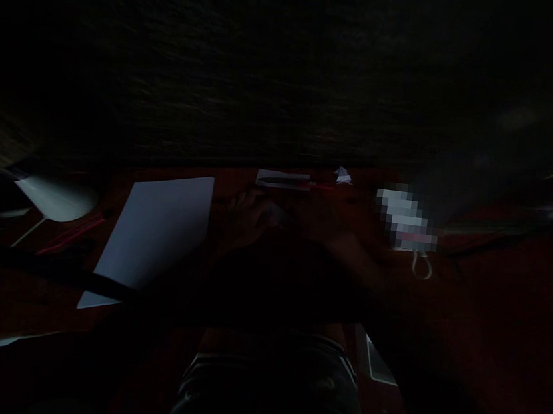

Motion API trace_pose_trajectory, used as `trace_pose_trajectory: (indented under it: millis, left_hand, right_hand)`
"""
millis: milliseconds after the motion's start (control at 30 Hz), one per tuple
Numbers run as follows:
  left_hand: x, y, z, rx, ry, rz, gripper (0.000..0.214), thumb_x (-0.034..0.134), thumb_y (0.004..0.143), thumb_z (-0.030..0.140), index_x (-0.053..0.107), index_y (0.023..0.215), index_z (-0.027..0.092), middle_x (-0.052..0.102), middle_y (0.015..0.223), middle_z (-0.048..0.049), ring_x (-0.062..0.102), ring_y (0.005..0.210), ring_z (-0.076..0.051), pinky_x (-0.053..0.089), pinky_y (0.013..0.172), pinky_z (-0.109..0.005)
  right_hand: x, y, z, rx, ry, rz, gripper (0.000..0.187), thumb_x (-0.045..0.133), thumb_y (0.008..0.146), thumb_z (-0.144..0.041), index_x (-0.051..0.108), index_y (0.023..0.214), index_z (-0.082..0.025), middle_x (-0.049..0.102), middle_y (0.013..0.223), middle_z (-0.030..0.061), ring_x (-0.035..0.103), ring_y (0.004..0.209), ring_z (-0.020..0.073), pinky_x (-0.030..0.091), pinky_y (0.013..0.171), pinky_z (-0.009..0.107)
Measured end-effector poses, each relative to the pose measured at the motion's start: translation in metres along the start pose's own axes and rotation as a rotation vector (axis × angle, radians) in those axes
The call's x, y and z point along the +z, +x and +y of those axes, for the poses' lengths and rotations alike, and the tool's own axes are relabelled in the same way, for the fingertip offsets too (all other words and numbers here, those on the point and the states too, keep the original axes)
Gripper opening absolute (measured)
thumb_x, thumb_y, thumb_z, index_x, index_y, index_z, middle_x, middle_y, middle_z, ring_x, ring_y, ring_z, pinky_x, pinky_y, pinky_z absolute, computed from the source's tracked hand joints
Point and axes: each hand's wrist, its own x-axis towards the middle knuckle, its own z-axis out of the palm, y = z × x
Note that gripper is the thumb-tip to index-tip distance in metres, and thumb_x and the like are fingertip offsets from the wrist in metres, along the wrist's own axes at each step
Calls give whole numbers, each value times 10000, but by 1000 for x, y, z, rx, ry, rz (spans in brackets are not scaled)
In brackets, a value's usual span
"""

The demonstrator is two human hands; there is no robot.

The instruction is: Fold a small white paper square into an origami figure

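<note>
**Pale scrap between both hands, light very poor**

I see a small pale scrap [278, 214], paper-like, greyish, edges blurred, between the left hand [248, 217] and right hand [326, 221], low over the reddish surface [462, 337]. Left: fingers bent, partly spread, thumb side at the scrap; can't tell if it grips. Right: mostly shadow (can't read its opening or hold from here). Large white sheet [163, 227] lies left of the hands; red-handled tool [295, 182] lies just beyond them.
</note>
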Motion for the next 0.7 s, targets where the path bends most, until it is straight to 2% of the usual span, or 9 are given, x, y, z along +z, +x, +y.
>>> trace_pose_trajectory:
  millis: [133,300,400,500,700]
  left_hand:
    - [-1,1,-3,-13,-15,-11,476,547,1156,454,675,1570,258,595,1678,-154,544,1513,-417,448,1272,-652]
    - [-5,2,-3,-24,-33,-10,501,578,1090,320,653,1577,228,609,1673,-153,551,1537,-401,443,1300,-638]
    - [-5,4,-4,-38,-65,25,478,659,1011,288,686,1483,218,664,1611,-155,590,1509,-403,476,1275,-628]
    - [-5,6,-5,-60,-169,100,409,723,928,254,716,1336,217,760,1448,-149,682,1377,-377,534,1220,-590]
    - [-8,4,-1,-92,-465,298,155,711,943,289,733,1090,248,825,1141,-69,753,1070,-272,619,1020,-437]
  right_hand:
    - [-8,1,-1,30,-70,-83,341,675,1145,-338,845,1416,-220,835,1484,165,802,1352,376,635,1064,441]
    - [-10,2,-2,88,-99,-75,384,549,1182,-301,866,1381,-215,867,1405,161,817,1311,351,619,1057,428]
    - [-5,4,1,130,-61,15,428,499,1189,-292,850,1426,-230,866,1402,163,817,1296,350,617,1058,438]
    - [4,8,5,133,17,144,440,486,1193,-323,841,1439,-237,871,1369,166,815,1271,362,613,1056,455]
    - [19,17,18,54,331,346,402,475,1189,-352,825,1320,-204,877,1224,146,810,1145,317,609,998,416]
